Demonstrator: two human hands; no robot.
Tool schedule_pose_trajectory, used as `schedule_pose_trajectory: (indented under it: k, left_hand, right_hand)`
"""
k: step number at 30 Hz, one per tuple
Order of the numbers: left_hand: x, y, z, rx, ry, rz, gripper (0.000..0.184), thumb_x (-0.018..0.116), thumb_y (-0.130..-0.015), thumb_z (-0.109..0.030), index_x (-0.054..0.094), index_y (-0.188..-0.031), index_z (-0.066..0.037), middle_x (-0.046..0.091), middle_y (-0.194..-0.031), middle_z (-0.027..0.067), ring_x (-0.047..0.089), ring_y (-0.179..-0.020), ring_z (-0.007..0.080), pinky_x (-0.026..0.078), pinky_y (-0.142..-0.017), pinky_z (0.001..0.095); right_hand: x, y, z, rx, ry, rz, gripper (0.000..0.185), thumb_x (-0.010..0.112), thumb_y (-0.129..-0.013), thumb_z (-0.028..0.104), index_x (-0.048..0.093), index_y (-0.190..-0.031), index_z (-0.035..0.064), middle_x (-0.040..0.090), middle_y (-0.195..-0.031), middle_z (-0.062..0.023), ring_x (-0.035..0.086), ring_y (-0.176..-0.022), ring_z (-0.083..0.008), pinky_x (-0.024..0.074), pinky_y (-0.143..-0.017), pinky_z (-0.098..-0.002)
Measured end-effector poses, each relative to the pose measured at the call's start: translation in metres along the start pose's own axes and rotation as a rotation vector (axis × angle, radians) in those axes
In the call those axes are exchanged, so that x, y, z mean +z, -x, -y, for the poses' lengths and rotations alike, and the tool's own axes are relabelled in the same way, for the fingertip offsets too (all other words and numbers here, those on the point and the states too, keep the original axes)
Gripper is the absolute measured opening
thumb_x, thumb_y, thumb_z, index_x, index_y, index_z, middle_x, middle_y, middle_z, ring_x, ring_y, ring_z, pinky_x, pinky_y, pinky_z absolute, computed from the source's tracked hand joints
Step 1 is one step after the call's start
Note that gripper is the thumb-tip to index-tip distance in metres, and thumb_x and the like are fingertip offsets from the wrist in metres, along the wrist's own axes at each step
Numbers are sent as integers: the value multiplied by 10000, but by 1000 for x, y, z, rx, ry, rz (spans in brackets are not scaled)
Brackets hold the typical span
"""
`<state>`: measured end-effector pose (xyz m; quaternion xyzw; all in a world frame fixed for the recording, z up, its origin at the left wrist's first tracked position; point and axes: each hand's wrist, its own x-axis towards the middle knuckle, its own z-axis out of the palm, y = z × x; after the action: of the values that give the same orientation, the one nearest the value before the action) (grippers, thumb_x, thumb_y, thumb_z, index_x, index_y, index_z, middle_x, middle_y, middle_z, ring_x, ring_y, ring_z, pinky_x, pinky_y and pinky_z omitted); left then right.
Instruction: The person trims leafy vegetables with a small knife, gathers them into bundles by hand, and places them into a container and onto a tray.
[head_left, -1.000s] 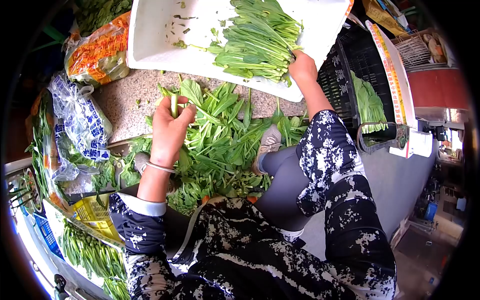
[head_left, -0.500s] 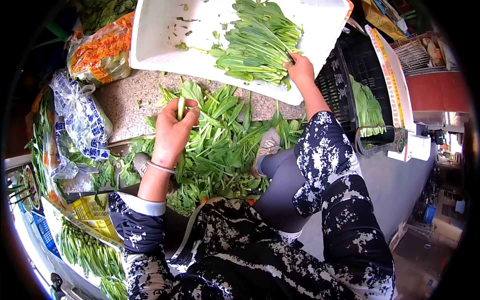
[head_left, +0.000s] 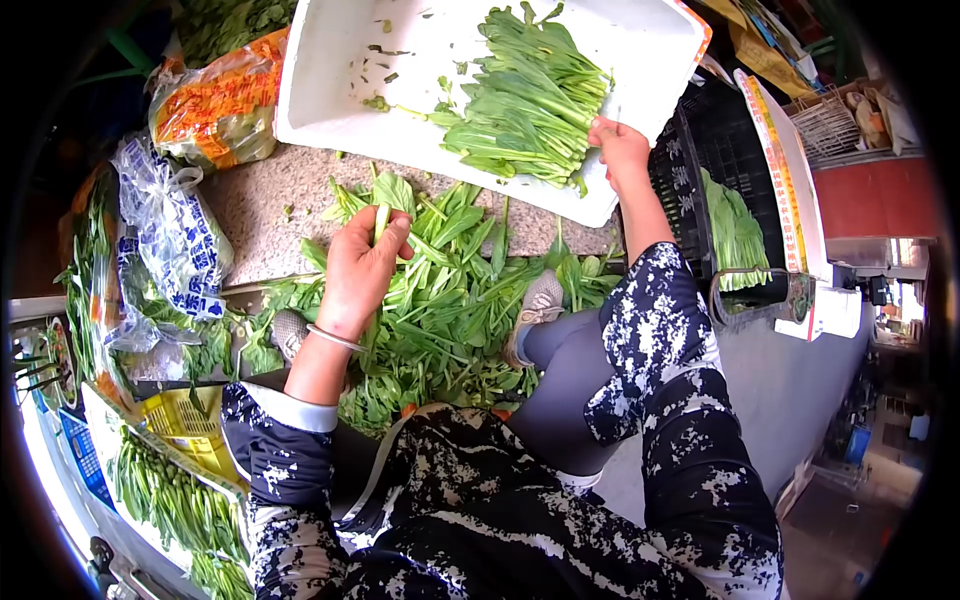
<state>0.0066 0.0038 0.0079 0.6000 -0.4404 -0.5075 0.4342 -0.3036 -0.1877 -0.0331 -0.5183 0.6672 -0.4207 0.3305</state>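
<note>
My left hand (head_left: 368, 262) is closed in a pinch round a short pale-green vegetable stalk (head_left: 381, 222), above a heap of loose leafy greens (head_left: 430, 290) on the ground. Inside the white foam box (head_left: 345, 100) lies a neat pile of long leafy greens (head_left: 535, 95), stem ends towards me and to the right. My right hand (head_left: 622, 155) is closed with its fingertips at those stem ends. Whether it grips a stalk or some small tool is hidden by the fingers.
Bagged vegetables stand left: an orange-printed bag (head_left: 225, 105) and a blue-printed bag (head_left: 180, 235). A black crate (head_left: 715, 130) holding greens (head_left: 735, 225) is on the right. At lower left are a yellow basket (head_left: 185, 420) and a tray of green stalks (head_left: 165, 490). My shoe (head_left: 540, 305) touches the heap.
My right hand has shifted slightly right along the stem ends; a dark bit seen at its fingertips earlier no longer shows. My left hand keeps the stalk. The whole view has shifted a little.
</note>
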Motion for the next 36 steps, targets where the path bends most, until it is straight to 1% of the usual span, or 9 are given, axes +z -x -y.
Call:
schedule_pose_trajectory:
  k: [12,16,18,20,24,25,27,30,36]
  left_hand:
    - [3,-1,-1,-25,69,-10,140,547,-869,-169,567,-890,-32,539,-589,-1,459,-489,43,369,-444,194]
    - [4,0,-1,222,-194,-110,134,614,-811,-152,589,-832,-22,529,-570,16,448,-477,70,383,-460,236]
    - [9,9,-13,269,-276,-146,107,660,-782,-127,611,-819,-39,540,-614,-1,469,-548,63,391,-511,209]
    - [9,8,-10,728,-663,-294,145,694,-735,-145,627,-826,-54,591,-663,39,530,-570,144,430,-525,248]
    - [14,4,-11,936,-693,-210,304,696,-718,-229,635,-963,-61,643,-773,83,600,-694,237,476,-611,328]
    - [14,6,-9,935,-691,-209,304,696,-718,-229,635,-963,-61,643,-773,83,600,-694,237,476,-611,328]
    - [11,11,-8,384,-651,77,352,681,-738,-275,620,-1004,-53,622,-728,147,607,-651,271,472,-595,338]
    - [8,9,-9,341,-556,73,321,674,-756,-287,619,-950,-38,570,-632,173,569,-544,263,451,-550,330]
    - [-1,4,-4,159,-311,140,283,638,-811,-284,611,-850,-4,566,-600,25,495,-545,77,419,-518,248]
  right_hand:
    - [-31,9,35,341,-914,216,127,583,-844,131,521,-894,31,585,-790,-81,540,-638,-114,363,-439,-201]
    - [-29,49,78,208,-689,272,159,607,-828,141,573,-921,17,585,-764,-64,504,-613,-86,357,-441,-183]
    - [-15,86,107,105,-33,395,151,618,-812,146,625,-880,11,586,-720,-42,492,-588,-86,384,-461,-201]
    - [13,111,94,-290,86,507,154,616,-801,155,646,-824,6,597,-699,-32,485,-554,-101,407,-493,-232]
    - [51,154,92,-418,265,782,200,610,-795,180,625,-782,-19,594,-628,-68,487,-536,-117,432,-540,-280]
    - [54,160,91,-321,199,849,194,620,-785,172,622,-783,-22,577,-596,-74,491,-544,-108,440,-551,-278]
    - [58,165,93,-301,131,824,188,622,-787,166,627,-788,-21,582,-602,-67,494,-550,-98,442,-554,-268]
    - [59,166,97,-216,8,819,192,633,-804,174,642,-848,-13,604,-640,-43,504,-572,-64,446,-563,-230]
    - [52,161,109,-96,-52,899,387,526,-886,320,568,-1108,6,511,-646,13,451,-594,-53,376,-543,-196]
